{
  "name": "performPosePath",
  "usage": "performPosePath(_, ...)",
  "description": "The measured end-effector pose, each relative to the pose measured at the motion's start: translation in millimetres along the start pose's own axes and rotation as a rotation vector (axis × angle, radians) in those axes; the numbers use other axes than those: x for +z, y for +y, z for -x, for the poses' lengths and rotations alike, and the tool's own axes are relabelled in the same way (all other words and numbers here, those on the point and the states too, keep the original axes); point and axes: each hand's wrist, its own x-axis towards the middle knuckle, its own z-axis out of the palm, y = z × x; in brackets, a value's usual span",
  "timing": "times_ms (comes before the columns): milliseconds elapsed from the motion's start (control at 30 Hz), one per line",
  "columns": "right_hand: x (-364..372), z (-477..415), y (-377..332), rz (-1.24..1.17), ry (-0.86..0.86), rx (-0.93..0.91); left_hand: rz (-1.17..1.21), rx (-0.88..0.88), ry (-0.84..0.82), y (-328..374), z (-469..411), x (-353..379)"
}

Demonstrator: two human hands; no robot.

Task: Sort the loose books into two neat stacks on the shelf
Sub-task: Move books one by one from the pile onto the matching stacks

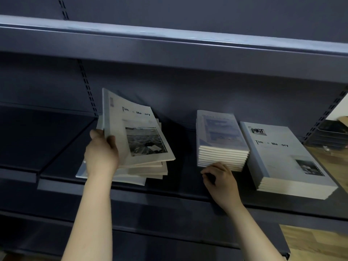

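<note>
Books in a messy pile lie on the left of the dark shelf. The left hand grips the top book by its left edge and tips it up. In the middle sits a neat blue stack, with a white stack just beside it on the right. The right hand is curled up at the blue stack's near edge and holds nothing.

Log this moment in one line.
left hand: grips tilted pale photo-cover paperback book over loose pile | right hand: fingers curled at front of blue-covered book stack | white-covered book stack: neat, rightmost
</note>
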Motion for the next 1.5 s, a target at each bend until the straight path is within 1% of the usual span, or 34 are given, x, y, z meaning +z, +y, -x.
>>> performPosePath(200,-3,-1,1,-0.055,-0.029,0.006,0.328,0.114,0.006,-1,21,11)
performPosePath(333,-10,1,-2,-0.172,-0.031,0.045,0.527,0.206,-0.025,10,36,18)
performPosePath(400,-17,2,-6,-0.242,-0.02,0.087,0.63,0.212,-0.056,18,41,23)
performPosePath(500,-28,2,-14,-0.432,-0.013,0.237,0.746,0.177,-0.089,32,51,32)
performPosePath(600,-45,1,-21,-0.755,0.065,0.383,0.854,0.157,-0.115,48,64,42)
performPosePath(667,-62,0,-24,-0.912,0.107,0.436,0.915,0.132,-0.15,57,73,51)
performPosePath(700,-70,0,-24,-0.942,0.115,0.444,0.939,0.119,-0.165,62,79,56)
performPosePath(800,-90,2,-17,-0.934,0.124,0.452,0.985,0.113,-0.204,75,97,72)
performPosePath(933,-111,6,5,-0.961,0.187,0.507,0.951,0.172,-0.319,94,122,92)
performPosePath(1000,-122,9,19,-0.941,0.252,0.523,0.902,0.213,-0.379,104,135,101)
performPosePath(1100,-138,15,42,-0.942,0.36,0.524,0.816,0.228,-0.46,116,150,112)
performPosePath(1167,-151,18,54,-0.937,0.402,0.521,0.741,0.259,-0.5,120,157,119)
performPosePath(1267,-167,20,75,-0.924,0.454,0.515,0.659,0.287,-0.539,120,164,133)
performPosePath(1367,-179,22,95,-0.887,0.495,0.554,0.544,0.289,-0.559,117,173,146)
performPosePath(1433,-185,25,110,-0.876,0.514,0.565,0.443,0.35,-0.554,114,177,155)
performPosePath(1500,-191,28,121,-0.856,0.525,0.562,0.296,0.449,-0.527,110,181,163)
